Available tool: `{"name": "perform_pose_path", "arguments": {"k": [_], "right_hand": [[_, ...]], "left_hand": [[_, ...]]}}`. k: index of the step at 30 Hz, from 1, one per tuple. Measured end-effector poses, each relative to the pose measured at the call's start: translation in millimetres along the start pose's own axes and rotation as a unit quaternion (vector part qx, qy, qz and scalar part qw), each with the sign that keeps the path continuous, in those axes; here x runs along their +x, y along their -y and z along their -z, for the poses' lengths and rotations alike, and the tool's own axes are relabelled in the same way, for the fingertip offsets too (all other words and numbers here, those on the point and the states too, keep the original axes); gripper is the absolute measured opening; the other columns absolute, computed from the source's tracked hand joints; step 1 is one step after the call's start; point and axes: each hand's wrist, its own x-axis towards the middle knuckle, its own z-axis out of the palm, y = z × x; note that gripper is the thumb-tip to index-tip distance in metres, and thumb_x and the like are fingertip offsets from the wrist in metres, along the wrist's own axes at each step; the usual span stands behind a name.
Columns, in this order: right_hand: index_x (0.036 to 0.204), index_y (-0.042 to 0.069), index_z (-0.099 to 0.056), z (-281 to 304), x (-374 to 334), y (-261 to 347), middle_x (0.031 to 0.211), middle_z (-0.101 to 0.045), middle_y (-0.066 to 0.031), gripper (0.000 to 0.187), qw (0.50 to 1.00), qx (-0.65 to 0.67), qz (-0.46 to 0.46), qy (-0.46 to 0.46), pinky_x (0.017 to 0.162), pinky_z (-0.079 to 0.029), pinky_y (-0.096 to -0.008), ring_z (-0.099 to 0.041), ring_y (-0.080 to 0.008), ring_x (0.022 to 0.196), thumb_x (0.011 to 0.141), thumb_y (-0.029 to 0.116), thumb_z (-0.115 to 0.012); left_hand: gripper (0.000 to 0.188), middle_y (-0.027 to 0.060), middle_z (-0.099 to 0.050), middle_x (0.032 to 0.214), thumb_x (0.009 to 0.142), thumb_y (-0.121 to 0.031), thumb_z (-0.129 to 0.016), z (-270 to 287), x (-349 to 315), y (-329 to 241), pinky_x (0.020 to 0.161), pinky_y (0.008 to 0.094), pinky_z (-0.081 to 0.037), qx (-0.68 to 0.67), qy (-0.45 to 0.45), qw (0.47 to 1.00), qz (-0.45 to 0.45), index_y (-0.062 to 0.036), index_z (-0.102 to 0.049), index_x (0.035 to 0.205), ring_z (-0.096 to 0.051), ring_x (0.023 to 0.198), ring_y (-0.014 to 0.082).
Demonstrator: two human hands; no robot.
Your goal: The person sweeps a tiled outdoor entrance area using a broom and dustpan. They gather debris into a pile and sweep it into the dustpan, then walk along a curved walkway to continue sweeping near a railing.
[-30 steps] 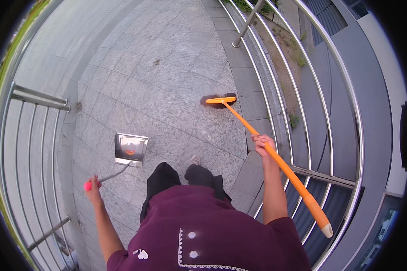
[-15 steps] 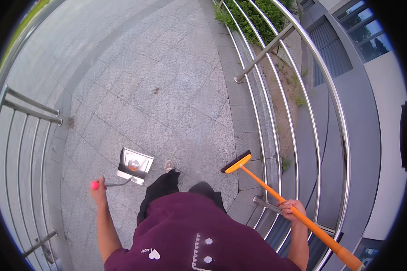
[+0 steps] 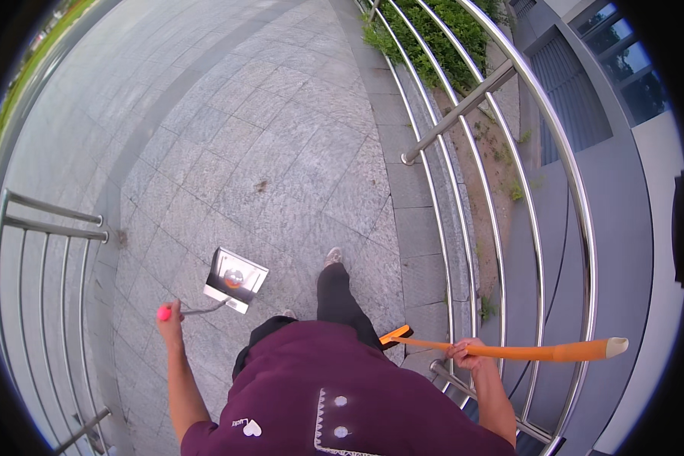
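My left hand (image 3: 169, 319) is closed round the handle of a dustpan, whose pink end pokes out beside the fingers. At the other end of the thin grey handle, the shiny metal dustpan (image 3: 243, 271) hangs over or rests on the paving; which one I cannot tell. On the right, my right hand (image 3: 465, 354) grips the orange shaft of a broom (image 3: 524, 353). The shaft points out to the right across the railing. Its orange head with dark bristles shows beside my right leg, partly hidden behind it.
A metal railing (image 3: 585, 220) runs along the right, with green shrubs (image 3: 425, 42) and a grey building wall (image 3: 615, 251) beyond it. Another railing (image 3: 49, 228) stands on the left. Grey stone paving (image 3: 266, 129) stretches ahead, with a small brown scrap (image 3: 261, 185) on it.
My right leg has stepped forward. The broom head has come back close to my leg, and the shaft has swung to point nearly straight right. The dustpan stays in my left hand.
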Motion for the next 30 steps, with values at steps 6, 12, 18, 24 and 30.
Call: {"name": "perform_pose_path", "arguments": {"k": [6, 12, 18, 24, 30], "right_hand": [[0.093, -0.011, -0.033, -190, 6, 74, 0.066, -0.039, -0.0018, 0.023, 0.983, -0.122, 0.073, 0.116, 0.035, -0.034, -0.016, -0.042, -0.0014, 0.045, 0.073, -0.007, -0.042], [0.092, -0.012, -0.038, -325, 59, 182, 0.063, -0.042, -0.0021, 0.019, 0.95, -0.156, 0.107, 0.25, 0.035, -0.036, -0.0176, -0.041, -0.0049, 0.044, 0.076, -0.003, -0.043], [0.109, -0.011, -0.029, -389, 52, 203, 0.085, -0.043, -0.011, 0.037, 0.941, -0.196, 0.102, 0.255, 0.034, -0.035, -0.0198, -0.041, -0.0065, 0.046, 0.074, -0.006, -0.037], [0.104, -0.008, -0.03, -419, 3, 189, 0.083, -0.041, -0.0095, 0.033, 0.961, -0.188, 0.073, 0.187, 0.035, -0.033, -0.0189, -0.041, -0.0056, 0.048, 0.071, -0.007, -0.038], [0.09, -0.007, -0.033, -447, -8, 157, 0.063, -0.039, -0.0014, 0.017, 0.983, -0.17, 0.059, 0.02, 0.036, -0.034, -0.0179, -0.04, -0.0035, 0.043, 0.075, -0.004, -0.04]], "left_hand": [[0.022, -0.0002, -0.049, 0.056, 0.079, -0.022, -0.065, -42, 34, -63, 0.048, 0.0218, -0.04, -0.005, -0.034, 0.999, -0.009, -0.0027, -0.058, 0.07, -0.047, 0.05, 0.0072], [0.023, 0.0014, -0.053, 0.06, 0.08, -0.024, -0.063, -93, 60, -144, 0.053, 0.0221, -0.043, 0.023, -0.039, 0.999, -0.011, -0.0028, -0.059, 0.073, -0.05, 0.056, 0.0084], [0.023, 0.0021, -0.053, 0.061, 0.08, -0.024, -0.063, -119, 99, -188, 0.054, 0.0226, -0.044, 0.039, -0.055, 0.998, -0.019, -0.0029, -0.059, 0.073, -0.051, 0.056, 0.0087], [0.023, 0.0015, -0.053, 0.061, 0.078, -0.024, -0.065, -162, 173, -188, 0.053, 0.0233, -0.044, 0.025, -0.061, 0.998, 0.012, -0.0027, -0.06, 0.075, -0.051, 0.055, 0.0093], [0.022, 0.0005, -0.052, 0.057, 0.076, -0.024, -0.066, -219, 241, -195, 0.05, 0.0242, -0.039, 0.039, -0.041, 0.998, 0.036, -0.0029, -0.061, 0.073, -0.049, 0.053, 0.009]]}}
